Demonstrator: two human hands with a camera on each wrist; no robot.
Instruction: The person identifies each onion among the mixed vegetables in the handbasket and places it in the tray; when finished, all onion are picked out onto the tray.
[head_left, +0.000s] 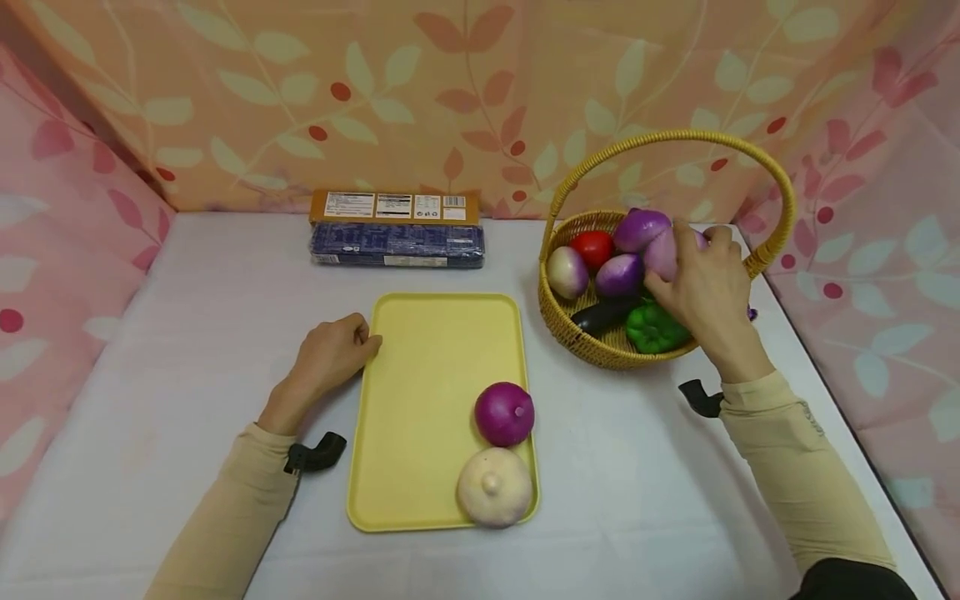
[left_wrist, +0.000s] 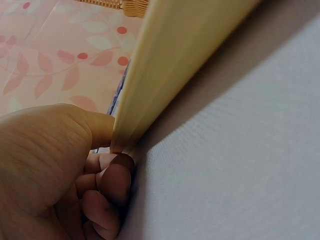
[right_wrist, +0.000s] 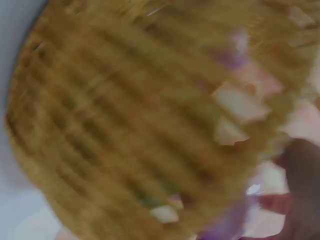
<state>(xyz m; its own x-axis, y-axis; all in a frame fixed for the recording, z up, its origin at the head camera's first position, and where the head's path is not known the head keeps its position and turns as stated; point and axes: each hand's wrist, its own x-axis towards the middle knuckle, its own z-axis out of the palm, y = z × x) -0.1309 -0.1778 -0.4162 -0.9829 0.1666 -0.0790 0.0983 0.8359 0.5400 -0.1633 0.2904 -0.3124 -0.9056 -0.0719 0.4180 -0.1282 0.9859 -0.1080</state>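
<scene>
My left hand pinches the left rim of a yellow tray; in the left wrist view the thumb lies along the rim and the fingers curl beneath it. On the tray sit a red onion and, touching it, a cream-coloured round vegetable with a small knob. Over at the wicker basket, my right hand reaches inside and grips a pale purple vegetable, partly hidden behind the fingers. The right wrist view is blurred and mostly filled by the basket's woven side.
Also in the basket lie a tomato, a white-and-purple turnip, purple vegetables, an eggplant and a green pepper. Its tall handle arches over them. Behind the tray lies a blue-and-orange package.
</scene>
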